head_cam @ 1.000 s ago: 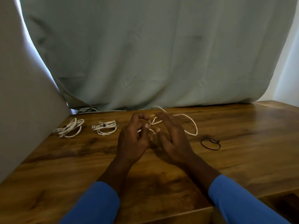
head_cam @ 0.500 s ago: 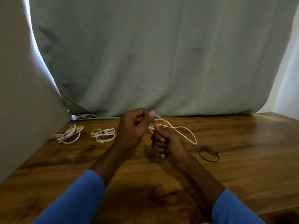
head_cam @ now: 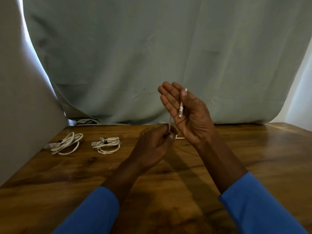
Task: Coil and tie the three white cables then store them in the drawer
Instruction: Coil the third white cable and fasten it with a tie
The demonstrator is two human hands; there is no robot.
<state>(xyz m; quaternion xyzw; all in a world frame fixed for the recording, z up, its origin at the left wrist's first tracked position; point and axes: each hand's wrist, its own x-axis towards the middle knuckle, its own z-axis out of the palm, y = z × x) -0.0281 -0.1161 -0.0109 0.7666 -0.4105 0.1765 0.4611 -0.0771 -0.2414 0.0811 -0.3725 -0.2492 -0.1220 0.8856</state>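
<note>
1. The right hand [head_cam: 189, 114] is raised with its palm turned leftward. Its four fingers are straight and close together, and the thumb pins the plug end of the loose cable [head_cam: 181, 110] against the palm.
2. The left hand [head_cam: 152, 146] is lower, just below and left of the right. Its fingers are curled and pinch the same cable.
3. Between the two hands the cable runs almost upright, from the right thumb down to the left pinch. A short piece shows lying on the table [head_cam: 253, 149] just beyond the left hand. The rest is hidden behind the hands.
4. Judgement: this looks like the start of a coil, with the right hand as the form to wind round. The left hand is nearer the slack, so it would feed the loops up and over.
5. There are three white cables. One is in the hands.
6. The other two lie on the table, already coiled and each bound with a dark tie. The near coil [head_cam: 107, 144] is left of the left hand, and the far coil [head_cam: 66, 144] lies further left. The two are apart from each other.
7. No drawer and no loose tie is in view.
</note>
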